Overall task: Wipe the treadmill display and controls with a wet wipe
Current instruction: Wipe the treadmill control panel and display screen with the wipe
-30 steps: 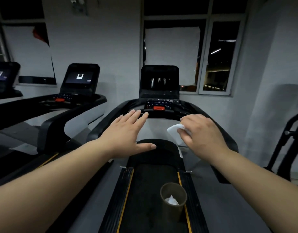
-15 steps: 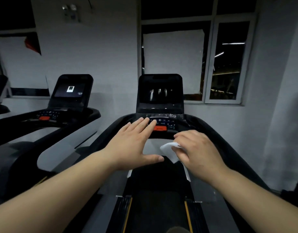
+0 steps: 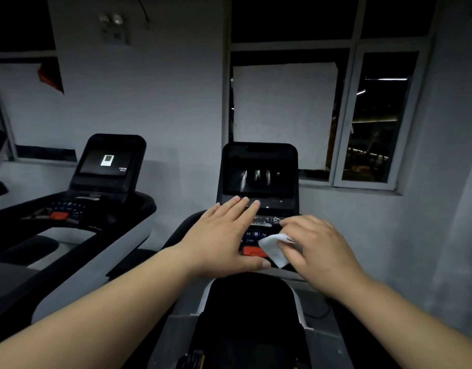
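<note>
1. Head view — I see my left hand (image 3: 221, 235) stretched out flat, fingers straight and close together, thumb spread out to the side; it holds nothing. Its fingertips reach the lower edge of the dark rectangular treadmill display screen (image 3: 258, 177), and the palm hovers over the left part of the black control panel with small lit buttons (image 3: 258, 230). I cannot tell whether the palm touches the panel.

2. My right hand (image 3: 317, 249) is curled, with the fingers bent down and pinching a small white folded wet wipe (image 3: 273, 247). The wipe sticks out to the left of the fingers, between my two hands, and hangs in front of the control panel, partly covering the right end of the red oblong stop button (image 3: 252, 251). Whether the wipe presses on the panel is not clear from here.

3. The display screen stands upright above the panel, dim, showing only faint pale reflections. Below my hands lies the black moulded front cover of the treadmill (image 3: 250, 302), flanked by grey side rails.

4. To the left stands a second black treadmill with a lit screen (image 3: 105, 162) — a small white rectangle glows on it, and its own red button (image 3: 59, 215) sits on its console.

5. Behind the display there is a grey-framed window with dark panes (image 3: 375, 115), part of it covered by a white sheet (image 3: 282, 115).
</note>
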Motion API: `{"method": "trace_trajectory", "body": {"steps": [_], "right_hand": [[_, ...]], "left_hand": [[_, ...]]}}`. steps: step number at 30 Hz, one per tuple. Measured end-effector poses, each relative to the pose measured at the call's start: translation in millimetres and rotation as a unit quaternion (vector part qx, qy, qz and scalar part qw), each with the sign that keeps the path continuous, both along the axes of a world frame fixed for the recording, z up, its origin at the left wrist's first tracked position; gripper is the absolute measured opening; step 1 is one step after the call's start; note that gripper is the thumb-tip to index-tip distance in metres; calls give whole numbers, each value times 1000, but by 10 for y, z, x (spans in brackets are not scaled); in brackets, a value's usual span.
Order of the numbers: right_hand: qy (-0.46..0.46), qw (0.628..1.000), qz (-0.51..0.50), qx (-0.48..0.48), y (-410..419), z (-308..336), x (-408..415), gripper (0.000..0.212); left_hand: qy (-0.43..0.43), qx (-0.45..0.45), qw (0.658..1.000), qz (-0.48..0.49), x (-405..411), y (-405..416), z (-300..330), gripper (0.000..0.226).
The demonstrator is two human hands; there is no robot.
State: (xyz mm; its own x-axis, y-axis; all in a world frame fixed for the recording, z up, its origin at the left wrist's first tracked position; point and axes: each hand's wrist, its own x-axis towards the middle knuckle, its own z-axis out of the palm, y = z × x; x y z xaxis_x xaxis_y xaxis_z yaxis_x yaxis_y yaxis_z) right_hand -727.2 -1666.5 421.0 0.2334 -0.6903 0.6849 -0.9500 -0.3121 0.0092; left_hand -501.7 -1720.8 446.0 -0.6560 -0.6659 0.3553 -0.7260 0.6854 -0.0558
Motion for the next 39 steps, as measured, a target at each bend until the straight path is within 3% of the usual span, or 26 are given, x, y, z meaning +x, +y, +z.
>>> {"method": "trace_trajectory", "body": {"steps": [17,39], "right_hand": [[-17,997,-68,-38,-2510,437,-25,8],[0,1000,-24,-9,-5565,218,-1103,8]], "left_hand": [[-25,22,999,-10,142,-2748,394,122],[-23,44,999,8,-893,-5727,218,121]]}}
